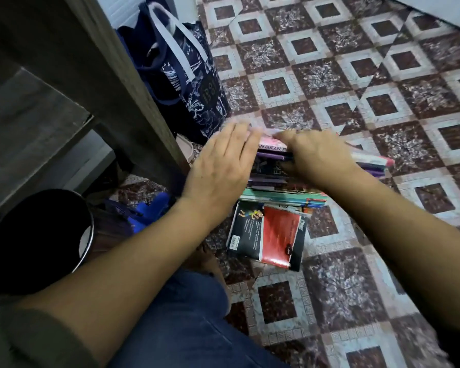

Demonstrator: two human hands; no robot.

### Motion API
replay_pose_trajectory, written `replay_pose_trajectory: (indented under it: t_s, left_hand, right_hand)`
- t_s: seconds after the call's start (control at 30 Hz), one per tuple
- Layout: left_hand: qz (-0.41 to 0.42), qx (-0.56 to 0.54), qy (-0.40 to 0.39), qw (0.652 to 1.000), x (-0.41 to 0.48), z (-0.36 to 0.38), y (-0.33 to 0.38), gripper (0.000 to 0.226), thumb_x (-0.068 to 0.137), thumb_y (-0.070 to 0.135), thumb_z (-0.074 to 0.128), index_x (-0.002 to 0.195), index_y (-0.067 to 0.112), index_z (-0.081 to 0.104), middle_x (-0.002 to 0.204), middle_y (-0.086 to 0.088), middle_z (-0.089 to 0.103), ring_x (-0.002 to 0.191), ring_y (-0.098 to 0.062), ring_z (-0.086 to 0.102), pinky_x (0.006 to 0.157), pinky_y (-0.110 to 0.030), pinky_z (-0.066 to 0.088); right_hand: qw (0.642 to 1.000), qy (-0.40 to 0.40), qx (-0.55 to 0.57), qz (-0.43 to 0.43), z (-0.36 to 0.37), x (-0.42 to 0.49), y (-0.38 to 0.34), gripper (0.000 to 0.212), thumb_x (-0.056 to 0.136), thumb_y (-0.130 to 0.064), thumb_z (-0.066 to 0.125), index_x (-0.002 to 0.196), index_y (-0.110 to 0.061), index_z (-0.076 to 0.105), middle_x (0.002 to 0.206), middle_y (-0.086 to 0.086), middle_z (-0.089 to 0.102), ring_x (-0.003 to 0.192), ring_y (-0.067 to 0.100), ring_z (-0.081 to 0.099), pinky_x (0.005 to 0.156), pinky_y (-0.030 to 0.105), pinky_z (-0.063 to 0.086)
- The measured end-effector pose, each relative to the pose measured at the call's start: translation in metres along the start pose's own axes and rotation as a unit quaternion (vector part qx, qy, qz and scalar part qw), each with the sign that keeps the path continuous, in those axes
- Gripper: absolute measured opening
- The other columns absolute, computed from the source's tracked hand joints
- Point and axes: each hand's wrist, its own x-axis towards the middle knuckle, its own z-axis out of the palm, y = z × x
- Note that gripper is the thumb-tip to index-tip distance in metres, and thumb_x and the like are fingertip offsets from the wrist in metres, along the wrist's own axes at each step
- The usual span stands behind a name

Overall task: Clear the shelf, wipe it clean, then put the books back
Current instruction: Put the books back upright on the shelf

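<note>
Patterned tile floor (356, 75) carries a stack of books (282, 181) at centre frame, with a navy tote bag (186, 75) at its 11 o'clock. Left hand (223, 163) lies flat against the stack's 9 o'clock side, fingers extended and together. Right hand (314, 155) clamps the upper books, fingers curled over their edge.

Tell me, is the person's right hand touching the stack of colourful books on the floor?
Touching. The head view shows the right hand pressed on the stack of colourful books, fingers curled over its top edge.

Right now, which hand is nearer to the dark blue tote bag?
Left. The left hand is just below the dark blue tote bag, at the book stack's left side; the right hand lies farther right, on the stack.
</note>
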Motion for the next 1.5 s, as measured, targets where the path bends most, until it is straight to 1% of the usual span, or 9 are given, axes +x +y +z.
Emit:
replay_pose_trajectory:
  t_s: [0.1, 0.2, 0.37, 0.53, 0.73, 1.03, 1.13, 1.3, 1.5]
  left_hand:
    - [0.003, -0.045, 0.07, 0.997, 0.013, -0.029, 0.008, 0.022, 0.095, 0.004, 0.045, 0.107, 0.002, 0.063, 0.098, -0.018, 0.065, 0.089, -0.034, 0.064, 0.076, -0.04, 0.05]
    - [0.021, -0.081, -0.039, 0.996, -0.001, -0.05, 0.007, 0.025, 0.067, 0.008, 0.076, 0.08, 0.012, 0.054, 0.072, -0.008, 0.058, 0.063, -0.033, 0.059, 0.046, -0.036, 0.041]
    - [-0.019, -0.186, -0.198, 0.962, -0.052, -0.077, -0.001, 0.027, 0.075, 0.023, 0.071, 0.094, 0.018, 0.051, 0.09, -0.003, 0.064, 0.081, -0.034, 0.061, 0.064, -0.036, 0.044]
    - [0.004, -0.178, -0.104, 0.979, -0.092, -0.134, -0.031, 0.044, 0.053, 0.015, 0.083, 0.079, 0.017, 0.048, 0.066, -0.003, 0.059, 0.049, -0.034, 0.056, 0.043, -0.028, 0.038]
    - [-0.127, -0.077, 0.056, 0.987, -0.139, -0.225, -0.1, 0.029, 0.062, 0.013, 0.077, 0.083, 0.014, 0.057, 0.081, -0.004, 0.063, 0.071, -0.03, 0.063, 0.054, -0.039, 0.049]
    - [-0.32, 0.101, 0.282, 0.899, -0.281, -0.281, -0.205, 0.025, 0.072, 0.002, 0.073, 0.09, 0.007, 0.057, 0.096, -0.013, 0.063, 0.086, -0.022, 0.055, 0.07, -0.03, 0.041]
    - [-0.407, 0.101, 0.259, 0.87, -0.332, -0.251, -0.228, 0.027, 0.064, -0.005, 0.062, 0.088, 0.006, 0.057, 0.093, -0.015, 0.06, 0.085, -0.029, 0.056, 0.072, -0.037, 0.043]
    - [-0.552, -0.049, 0.07, 0.829, -0.406, -0.187, -0.236, 0.028, 0.066, -0.001, 0.075, 0.084, 0.008, 0.055, 0.092, -0.013, 0.056, 0.083, -0.035, 0.058, 0.07, -0.039, 0.041]
    - [-0.621, -0.14, 0.054, 0.769, -0.411, -0.174, -0.251, 0.067, 0.043, 0.028, 0.097, 0.089, 0.016, 0.05, 0.096, -0.001, 0.046, 0.081, -0.017, 0.049, 0.067, -0.027, 0.033]
  right_hand:
    - [0.999, -0.027, 0.042, -0.012, -0.037, -0.045, -0.016, 0.043, 0.084, -0.038, 0.066, 0.121, -0.021, 0.055, 0.093, 0.01, 0.063, 0.094, 0.032, 0.062, 0.07, 0.033, 0.04]
    - [0.99, -0.103, 0.093, -0.031, -0.046, -0.082, -0.033, 0.038, 0.083, -0.042, 0.066, 0.113, -0.021, 0.056, 0.085, 0.007, 0.056, 0.094, 0.031, 0.061, 0.07, 0.031, 0.039]
    - [0.987, -0.057, 0.138, -0.063, -0.03, -0.137, -0.068, 0.048, 0.083, -0.05, 0.061, 0.125, -0.032, 0.048, 0.107, 0.003, 0.067, 0.1, 0.029, 0.063, 0.075, 0.033, 0.046]
    - [0.981, 0.098, 0.164, -0.029, -0.018, -0.159, -0.098, 0.064, 0.056, -0.037, 0.087, 0.112, -0.036, 0.056, 0.086, -0.005, 0.071, 0.066, 0.025, 0.069, 0.045, 0.031, 0.048]
    - [0.916, 0.329, 0.2, -0.113, -0.095, -0.127, -0.167, 0.046, 0.07, -0.029, 0.065, 0.117, -0.028, 0.066, 0.103, -0.003, 0.071, 0.082, 0.029, 0.067, 0.055, 0.031, 0.047]
    - [0.77, 0.514, 0.213, -0.314, -0.182, -0.046, -0.359, 0.024, 0.085, -0.027, 0.06, 0.105, -0.026, 0.072, 0.102, -0.006, 0.073, 0.087, 0.021, 0.07, 0.066, 0.032, 0.048]
    - [0.792, 0.451, 0.188, -0.366, -0.167, -0.023, -0.418, 0.029, 0.083, -0.03, 0.053, 0.105, -0.029, 0.072, 0.097, -0.007, 0.073, 0.082, 0.021, 0.069, 0.066, 0.031, 0.047]
    - [0.887, 0.125, 0.122, -0.427, -0.101, -0.009, -0.465, 0.047, 0.084, -0.024, 0.06, 0.131, -0.031, 0.058, 0.127, 0.0, 0.063, 0.113, 0.026, 0.061, 0.09, 0.035, 0.045]
    - [0.884, 0.113, 0.223, -0.396, -0.083, -0.003, -0.48, 0.073, 0.056, -0.042, 0.088, 0.124, -0.028, 0.066, 0.13, -0.001, 0.062, 0.113, 0.028, 0.057, 0.092, 0.036, 0.035]
